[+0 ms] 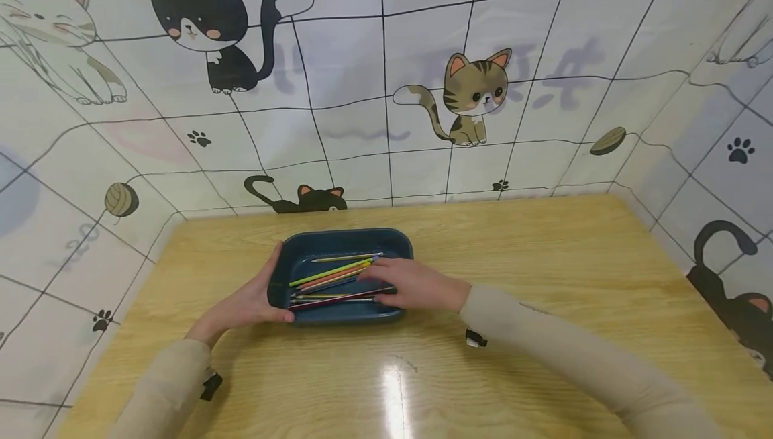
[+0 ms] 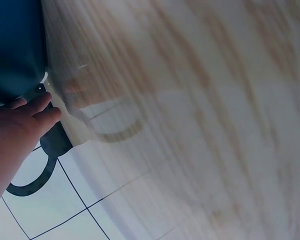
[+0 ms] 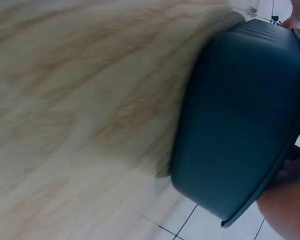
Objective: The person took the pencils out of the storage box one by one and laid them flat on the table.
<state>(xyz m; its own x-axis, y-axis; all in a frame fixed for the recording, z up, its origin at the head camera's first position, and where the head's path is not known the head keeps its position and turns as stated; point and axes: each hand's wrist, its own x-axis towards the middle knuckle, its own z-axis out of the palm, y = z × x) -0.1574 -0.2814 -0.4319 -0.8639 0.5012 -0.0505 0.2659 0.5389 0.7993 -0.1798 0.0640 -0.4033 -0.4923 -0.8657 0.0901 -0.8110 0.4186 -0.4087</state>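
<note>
A dark blue plastic tray [image 1: 338,316] sits on the wooden table, holding several pencils [image 1: 329,276] in yellow-green, orange, dark red and other colours. They lie mostly crosswise, parallel to its long sides. My left hand [image 1: 250,298] grips the tray's left end, with the thumb at the near corner and the fingers along the outer wall. Over the right end of the tray reaches my right hand [image 1: 417,284], its thumb and fingers apart among the pencil ends. In the right wrist view the tray wall [image 3: 240,120] hides most of that hand's fingers.
The wooden table [image 1: 531,258] extends around the tray. Behind and beside it hangs a white cloth [image 1: 350,103] with a grid and cartoon cats. Dark straps [image 1: 475,338] hang under both sleeves [image 1: 537,331].
</note>
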